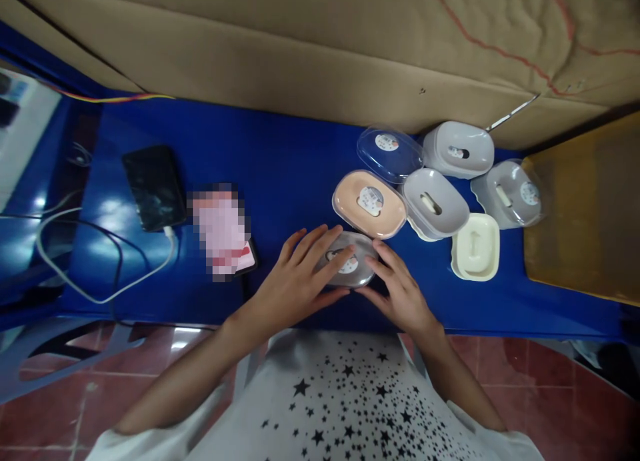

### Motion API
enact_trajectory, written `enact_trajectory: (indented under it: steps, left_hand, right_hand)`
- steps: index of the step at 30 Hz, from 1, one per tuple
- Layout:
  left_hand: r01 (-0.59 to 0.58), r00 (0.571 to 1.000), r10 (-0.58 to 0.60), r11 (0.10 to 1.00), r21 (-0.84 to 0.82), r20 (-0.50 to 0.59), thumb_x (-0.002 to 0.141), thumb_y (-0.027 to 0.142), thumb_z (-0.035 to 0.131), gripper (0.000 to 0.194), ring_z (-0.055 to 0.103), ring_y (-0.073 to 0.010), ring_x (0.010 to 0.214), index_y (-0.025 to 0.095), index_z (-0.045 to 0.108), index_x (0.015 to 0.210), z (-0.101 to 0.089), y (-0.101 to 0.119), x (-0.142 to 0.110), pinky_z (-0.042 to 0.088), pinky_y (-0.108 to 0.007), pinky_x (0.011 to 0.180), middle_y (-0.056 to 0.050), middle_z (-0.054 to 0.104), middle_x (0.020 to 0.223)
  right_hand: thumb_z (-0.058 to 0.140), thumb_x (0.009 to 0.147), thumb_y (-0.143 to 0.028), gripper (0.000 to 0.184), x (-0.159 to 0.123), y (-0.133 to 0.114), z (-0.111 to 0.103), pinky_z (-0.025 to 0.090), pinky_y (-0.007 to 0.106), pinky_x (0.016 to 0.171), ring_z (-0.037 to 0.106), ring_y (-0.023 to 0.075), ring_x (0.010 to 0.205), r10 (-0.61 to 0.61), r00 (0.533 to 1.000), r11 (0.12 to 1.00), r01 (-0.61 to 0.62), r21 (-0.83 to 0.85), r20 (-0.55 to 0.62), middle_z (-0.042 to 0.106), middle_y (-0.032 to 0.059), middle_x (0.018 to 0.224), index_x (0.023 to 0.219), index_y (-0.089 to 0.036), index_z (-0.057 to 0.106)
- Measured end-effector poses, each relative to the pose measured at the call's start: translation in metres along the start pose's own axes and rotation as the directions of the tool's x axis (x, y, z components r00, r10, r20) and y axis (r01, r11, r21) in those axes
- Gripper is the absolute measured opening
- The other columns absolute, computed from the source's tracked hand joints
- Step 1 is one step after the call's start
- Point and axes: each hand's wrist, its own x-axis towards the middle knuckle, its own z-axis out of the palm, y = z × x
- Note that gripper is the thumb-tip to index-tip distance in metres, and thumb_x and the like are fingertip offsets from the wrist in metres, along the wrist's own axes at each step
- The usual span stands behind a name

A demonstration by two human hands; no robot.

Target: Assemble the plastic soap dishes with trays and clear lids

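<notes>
A grey oval soap box (367,274) with a clear lid and a round sticker sits on the blue table close to my body. Across its left part lies my left hand (305,271), fingers over the lid and thumb along the near edge. My right hand (400,287) grips the right end, with fingertips on the lid's rim and thumb at the near side. Just beyond stands a peach soap box (350,197) under a clear, stickered lid. To its right is an open grey soap box (445,194) with an oval slot in its bottom.
Farther back lie a loose clear lid (370,155) and another grey box (480,137). At right are a lidded grey box (510,211) and a cream tray (493,247). Cardboard (300,54) walls the back. Left are a black device (155,187), its white cable (150,274) and a phone (247,264).
</notes>
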Motion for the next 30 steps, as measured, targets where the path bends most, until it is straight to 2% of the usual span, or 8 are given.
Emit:
enact_trajectory:
  steps: [5, 11, 15, 19, 23, 26, 30]
  left_hand:
    - [0.022, 0.999, -0.021, 0.998, 0.059, -0.025, 0.107, 0.053, 0.069, 0.071, 0.052, -0.044, 0.154, 0.021, 0.045, 0.166, 0.013, 0.008, 0.0, 0.048, -0.063, 0.121, -0.024, 0.05, 0.169]
    - [0.051, 0.999, -0.052, 0.995, 0.082, 0.011, 0.107, 0.052, 0.069, 0.071, 0.054, -0.043, 0.152, 0.028, 0.042, 0.168, 0.014, 0.014, 0.0, 0.051, -0.062, 0.118, -0.023, 0.049, 0.17]
    - [0.021, 1.0, -0.022, 0.995, 0.097, 0.003, 0.107, 0.055, 0.067, 0.073, 0.054, -0.0426, 0.152, 0.028, 0.041, 0.169, 0.014, 0.016, 0.002, 0.051, -0.061, 0.116, -0.023, 0.049, 0.17]
    - [-0.024, 1.0, 0.026, 0.994, 0.11, -0.017, 0.107, 0.055, 0.069, 0.07, 0.058, -0.0399, 0.147, 0.028, 0.046, 0.167, 0.014, 0.019, 0.006, 0.051, -0.057, 0.113, -0.02, 0.054, 0.167]
    - [-0.051, 0.998, 0.054, 0.991, 0.127, -0.018, 0.107, 0.051, 0.069, 0.057, 0.061, -0.0386, 0.142, 0.028, 0.057, 0.158, 0.014, 0.02, 0.009, 0.051, -0.056, 0.111, -0.016, 0.06, 0.163]
    - [-0.023, 0.999, 0.025, 0.997, 0.075, -0.034, 0.106, 0.053, 0.07, 0.057, 0.06, -0.0384, 0.144, 0.03, 0.057, 0.157, 0.015, 0.015, 0.008, 0.05, -0.057, 0.112, -0.016, 0.061, 0.162]
    - [0.04, 0.996, -0.042, 0.999, -0.029, -0.073, 0.102, 0.056, 0.074, 0.067, 0.057, -0.0398, 0.147, 0.033, 0.052, 0.161, 0.017, 0.009, 0.001, 0.047, -0.06, 0.118, -0.016, 0.058, 0.164]
  right_hand:
    - [0.077, 0.103, -0.026, 0.1, -0.001, 0.004, -0.005, 0.056, 0.049, 0.126, 0.052, 0.03, 0.158, 0.0, 1.0, 1.0, 0.0, 0.017, 0.015, 0.05, 0.0102, 0.173, 0.179, -0.039, 0.013]
    - [0.078, 0.102, -0.028, 0.098, -0.003, 0.012, -0.008, 0.058, 0.049, 0.123, 0.053, 0.0285, 0.157, -0.019, 1.0, 0.999, 0.018, 0.046, 0.004, 0.05, 0.0087, 0.173, 0.178, -0.04, 0.018]
    - [0.079, 0.102, -0.032, 0.098, -0.008, 0.016, -0.012, 0.06, 0.045, 0.121, 0.054, 0.0277, 0.156, -0.097, 0.995, 0.995, 0.096, -0.039, -0.023, 0.049, 0.0105, 0.174, 0.178, -0.037, 0.018]
    - [0.077, 0.103, -0.033, 0.099, -0.009, 0.026, -0.024, 0.064, 0.042, 0.116, 0.059, 0.0281, 0.152, -0.174, 0.983, 0.975, 0.18, -0.128, 0.058, 0.052, 0.0112, 0.171, 0.179, -0.035, 0.014]
    - [0.077, 0.103, -0.031, 0.097, -0.003, 0.036, -0.035, 0.065, 0.04, 0.114, 0.065, 0.0276, 0.146, -0.251, 0.962, 0.955, 0.265, -0.135, 0.108, 0.06, 0.0134, 0.164, 0.179, -0.03, 0.016]
    - [0.078, 0.102, -0.028, 0.097, 0.003, 0.038, -0.038, 0.06, 0.043, 0.121, 0.06, 0.0279, 0.151, -0.254, 0.96, 0.961, 0.264, -0.08, 0.116, 0.058, 0.0137, 0.167, 0.179, -0.028, 0.018]
    - [0.077, 0.103, -0.026, 0.098, 0.01, 0.035, -0.037, 0.058, 0.048, 0.124, 0.056, 0.0291, 0.155, -0.247, 0.962, 0.966, 0.254, -0.045, 0.12, 0.05, 0.0106, 0.173, 0.179, -0.033, 0.017]
